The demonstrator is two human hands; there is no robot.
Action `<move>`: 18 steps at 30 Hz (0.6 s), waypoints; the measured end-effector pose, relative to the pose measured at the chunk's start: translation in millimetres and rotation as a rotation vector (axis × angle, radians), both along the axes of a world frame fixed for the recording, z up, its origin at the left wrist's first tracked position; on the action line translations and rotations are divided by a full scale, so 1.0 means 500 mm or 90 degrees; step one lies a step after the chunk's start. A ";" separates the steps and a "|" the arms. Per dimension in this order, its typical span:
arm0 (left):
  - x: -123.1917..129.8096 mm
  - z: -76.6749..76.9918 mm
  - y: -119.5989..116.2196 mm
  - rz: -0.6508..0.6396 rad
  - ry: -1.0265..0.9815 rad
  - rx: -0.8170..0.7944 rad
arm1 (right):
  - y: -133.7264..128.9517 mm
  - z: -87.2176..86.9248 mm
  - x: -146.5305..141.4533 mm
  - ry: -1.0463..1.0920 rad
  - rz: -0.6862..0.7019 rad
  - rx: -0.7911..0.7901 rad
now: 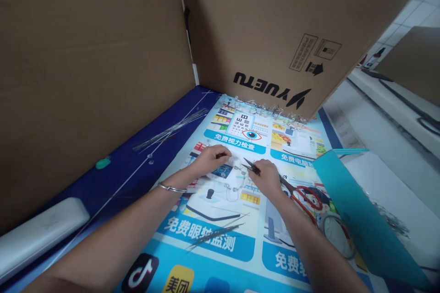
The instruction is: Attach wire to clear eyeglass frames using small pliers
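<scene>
A printed mat (237, 270) is lying beneath the work. The right hand (268, 176) is grasping a dark tool (253, 166); the left hand (212, 159) is pinching, contents unclear. Between them, a wire piece (234, 189) is apparently being worked, the next move seemingly calling for steady tool control. Loose wires (220, 234) are lying nearer; cardboard (233, 23) is standing behind.

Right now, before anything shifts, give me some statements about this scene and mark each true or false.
1. The right hand holds a pointed tool. True.
2. The bracelet is on the right arm. False: it circles the left arm.
3. Thin wires lie on the poster between the arms. True.
4. The green blob lies between the hands. False: it lies left of the left hand, near the cardboard.
</scene>
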State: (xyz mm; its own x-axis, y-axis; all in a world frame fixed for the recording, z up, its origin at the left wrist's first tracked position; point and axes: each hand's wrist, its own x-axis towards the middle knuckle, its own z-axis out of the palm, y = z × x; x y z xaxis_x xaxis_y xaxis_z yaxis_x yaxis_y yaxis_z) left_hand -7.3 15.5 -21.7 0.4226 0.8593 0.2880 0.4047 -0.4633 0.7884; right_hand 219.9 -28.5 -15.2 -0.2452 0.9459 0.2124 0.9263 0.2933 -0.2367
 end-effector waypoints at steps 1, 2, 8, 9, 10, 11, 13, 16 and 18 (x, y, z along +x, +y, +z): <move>-0.003 -0.001 0.002 0.006 -0.011 -0.005 | 0.000 0.000 0.000 0.005 0.000 0.002; -0.005 -0.003 0.003 0.010 -0.017 -0.007 | 0.000 0.000 0.001 0.008 0.001 0.004; -0.004 -0.014 0.005 0.005 -0.022 -0.003 | -0.003 0.003 0.000 0.016 0.004 0.011; -0.004 -0.016 0.006 0.002 -0.021 -0.002 | -0.003 0.004 0.000 0.017 0.004 0.011; -0.004 -0.018 0.008 -0.002 -0.020 -0.001 | -0.003 0.004 0.000 0.018 0.004 0.011; -0.005 -0.020 0.009 -0.005 -0.019 0.000 | -0.004 0.004 0.000 0.019 0.004 0.011; -0.009 -0.022 0.013 -0.015 -0.013 0.004 | -0.004 0.005 0.000 0.020 0.002 0.012; -0.014 -0.019 0.017 -0.040 -0.002 0.013 | -0.004 0.004 0.000 0.020 0.001 0.011; -0.016 -0.013 0.017 -0.061 -0.002 0.022 | -0.004 0.004 0.000 0.017 0.002 0.010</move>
